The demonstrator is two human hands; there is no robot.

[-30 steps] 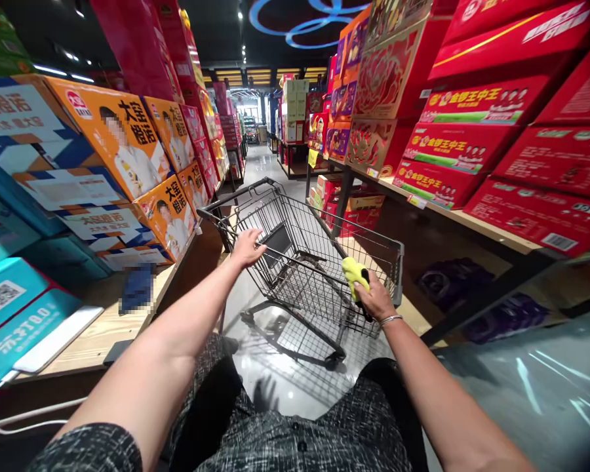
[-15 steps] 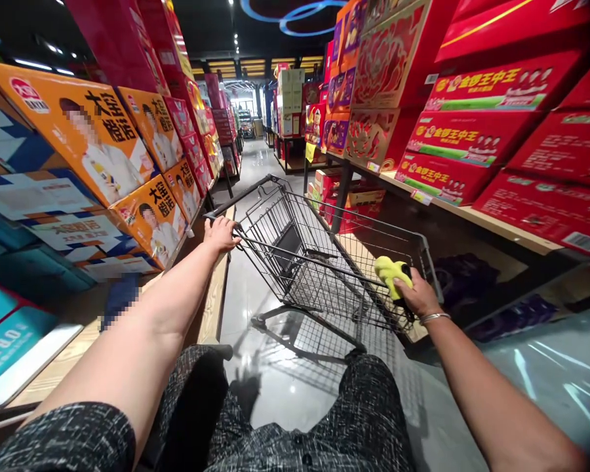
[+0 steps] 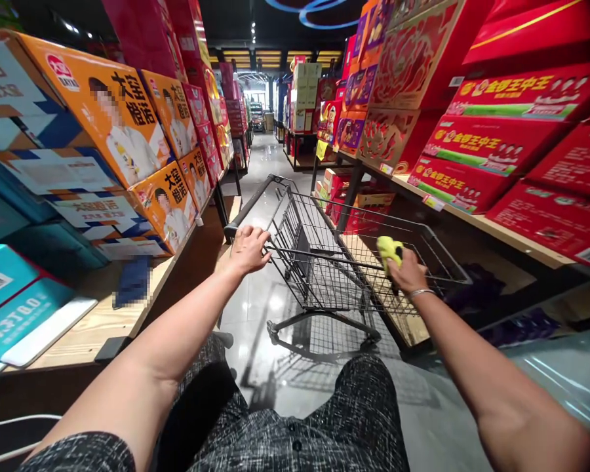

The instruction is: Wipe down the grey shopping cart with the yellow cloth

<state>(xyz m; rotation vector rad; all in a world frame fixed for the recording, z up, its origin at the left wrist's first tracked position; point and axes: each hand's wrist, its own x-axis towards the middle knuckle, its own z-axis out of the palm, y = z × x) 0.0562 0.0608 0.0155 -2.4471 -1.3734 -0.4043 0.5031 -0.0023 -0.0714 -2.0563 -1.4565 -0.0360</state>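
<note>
A black wire shopping cart [image 3: 302,252] stands turned sideways in front of my legs, its handle end to the left. My left hand [image 3: 248,249] is closed around the cart's near top rail, close to the handle. A yellow-green cloth [image 3: 389,252] with a dark patch is bunched in my right hand [image 3: 407,270]. That hand is closed and holds the cloth against the near top rail, towards the cart's right end. Its fingertips are partly hidden by the cloth.
Shelves with stacked orange cartons [image 3: 103,118] line the left side. Red boxes [image 3: 476,141] fill the right shelf [image 3: 516,239]. A dark blue item [image 3: 132,280] and a white cable [image 3: 24,419] are at the left. The tiled aisle floor [image 3: 270,154] runs ahead between the shelves.
The cart has shifted right in view, my left hand with it. My right hand and the cloth have slid left along the rail, towards the handle end.
</note>
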